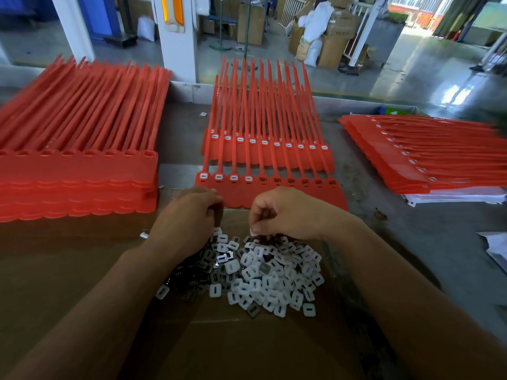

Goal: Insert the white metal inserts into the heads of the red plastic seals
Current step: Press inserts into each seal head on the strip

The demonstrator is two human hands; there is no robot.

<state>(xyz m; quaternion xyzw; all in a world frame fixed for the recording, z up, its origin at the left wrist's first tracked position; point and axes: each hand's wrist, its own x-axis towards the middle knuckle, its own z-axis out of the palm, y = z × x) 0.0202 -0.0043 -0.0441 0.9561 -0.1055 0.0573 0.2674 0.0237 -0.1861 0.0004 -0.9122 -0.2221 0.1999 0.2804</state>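
Observation:
A strip of joined red seals point(274, 196) lies in front of me, straps pointing away. Its left heads hold white inserts point(218, 177); the heads to the right are open. Behind it lies a second strip point(269, 154) with an insert in each head. A heap of white inserts point(271, 281) sits on brown cardboard below my hands. My left hand point(189, 215) rests curled at the heap's far left edge, by the strip's lower left corner; what it holds is hidden. My right hand point(285, 215) pinches a white insert over the heap's top.
A thick stack of red seal strips point(76, 171) with empty heads fills the left. A fanned stack of strips point(428, 160) with inserts lies at the right on white sheets. A loose insert point(203, 114) lies far back. Boxes and sacks stand beyond the table's raised edge.

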